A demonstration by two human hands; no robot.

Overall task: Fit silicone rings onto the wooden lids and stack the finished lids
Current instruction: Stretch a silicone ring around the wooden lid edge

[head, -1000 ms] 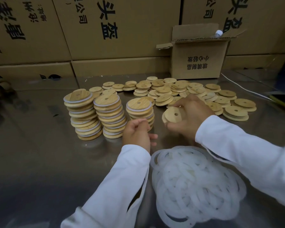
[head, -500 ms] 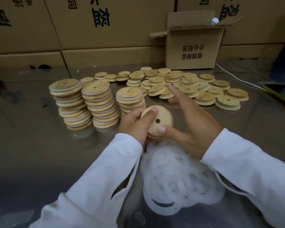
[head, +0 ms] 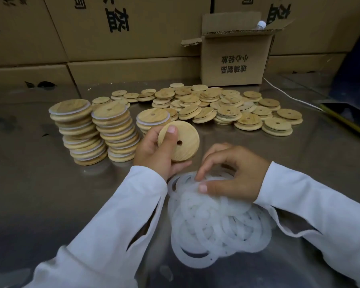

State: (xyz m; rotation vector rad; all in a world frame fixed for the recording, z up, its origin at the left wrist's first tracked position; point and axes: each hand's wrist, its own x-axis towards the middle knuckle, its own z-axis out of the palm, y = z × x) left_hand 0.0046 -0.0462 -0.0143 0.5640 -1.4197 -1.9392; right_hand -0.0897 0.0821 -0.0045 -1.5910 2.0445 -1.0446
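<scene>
— What do we see of the hands?

— Our left hand [head: 154, 150] is raised above the worktop [head: 40, 194] and grips a wooden lid [head: 181, 142]. The thumb presses the lid's upper face near the rim, and the fingers curl round behind it. The lid tilts its face towards us.

— And the right?

— Our right hand [head: 233, 175] arches palm down over the heap of silicone rings [head: 216, 225]. Its fingers are bent, with forefinger and thumb tips touching the top rings. We cannot tell whether they pinch one.

— What are the things made of?

— The lid is a pale disc with fine straight grain, a rounded edge and one small round hole. The rings are flat, milky and translucent, and they lie limply overlapped. The worktop is dull grey metal that gives faint reflections.

— Where are the other lids?

— Three stacks of ringed lids [head: 77, 132] stand just left of our left hand, with white bands showing between the wood. Beyond them spreads a loose heap of bare lids [head: 227, 109], and behind it stands an open cardboard carton [head: 235, 59].
</scene>
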